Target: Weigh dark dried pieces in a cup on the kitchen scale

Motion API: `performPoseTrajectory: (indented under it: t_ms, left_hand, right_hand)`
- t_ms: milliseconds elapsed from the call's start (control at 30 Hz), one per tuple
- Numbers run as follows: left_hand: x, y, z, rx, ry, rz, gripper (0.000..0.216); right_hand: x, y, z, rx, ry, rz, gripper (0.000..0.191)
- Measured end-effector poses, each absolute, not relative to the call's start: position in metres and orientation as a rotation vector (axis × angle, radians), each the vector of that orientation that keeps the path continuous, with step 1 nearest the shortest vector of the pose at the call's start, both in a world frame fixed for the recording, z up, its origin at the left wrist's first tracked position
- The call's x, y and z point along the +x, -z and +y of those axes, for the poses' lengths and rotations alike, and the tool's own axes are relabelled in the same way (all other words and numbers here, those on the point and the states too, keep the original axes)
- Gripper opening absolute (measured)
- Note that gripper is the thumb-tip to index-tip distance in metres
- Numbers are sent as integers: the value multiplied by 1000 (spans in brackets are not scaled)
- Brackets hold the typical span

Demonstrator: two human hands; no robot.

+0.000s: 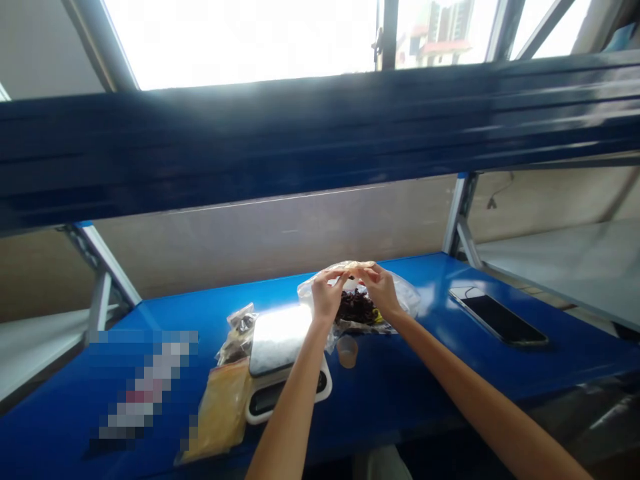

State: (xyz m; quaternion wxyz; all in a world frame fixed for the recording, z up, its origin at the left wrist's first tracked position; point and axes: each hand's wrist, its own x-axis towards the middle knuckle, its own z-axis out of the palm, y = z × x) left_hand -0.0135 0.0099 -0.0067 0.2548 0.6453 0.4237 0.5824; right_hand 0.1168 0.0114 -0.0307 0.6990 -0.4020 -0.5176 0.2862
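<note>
Both hands meet at the upper edge of a clear plastic bag point(407, 293) that lies on the blue table. My left hand point(327, 290) pinches the edge from the left. From the right, my right hand point(380, 287) grips the same edge, its fingertips close to the left ones. Dark, dried-looking pieces point(356, 308) show between my wrists, with a bit of yellow at their right side. Just in front of the bag stands a small translucent cup point(347, 351). A white kitchen scale point(280, 343) with a shiny top is left of the cup, partly hidden by my left forearm.
A bag of yellowish powder point(223, 407) and a small bag with dark contents point(239, 337) lie left of the scale. Farther left is a blurred-out item point(147, 387). A phone point(500, 317) lies at right. A blue shelf beam point(320, 133) crosses above the table.
</note>
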Motion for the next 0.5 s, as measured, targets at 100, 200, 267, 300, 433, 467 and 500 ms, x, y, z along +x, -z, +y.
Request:
performPoseTrajectory:
  t_ms: [100,200,267,300,433,467,500]
  left_hand:
    - [-15,7,13,1629,-1652,1210,14]
    - [-16,9,17,1557,-1665,1212,17]
    - [-16,10,18,1567,-1636,1196,18]
    - [-16,10,19,1577,-1630,1183,19]
    - [-15,9,17,1559,-1710,1108,29]
    - [-15,9,17,1546,-1730,1101,30]
    - [-15,8,17,1542,-1737,1099,30]
  right_hand:
    - [119,29,12,-902,-626,-1093,36]
    - [119,30,12,-912,-635,-1080,39]
    - [119,31,12,-910,-658,-1098,40]
    - [119,32,13,-908,-665,-1104,41]
    - [121,34,15,-906,-649,-1096,41]
    - [121,33,15,-905,-644,-1092,41]
    - [122,33,15,-905,-640,-1092,40]
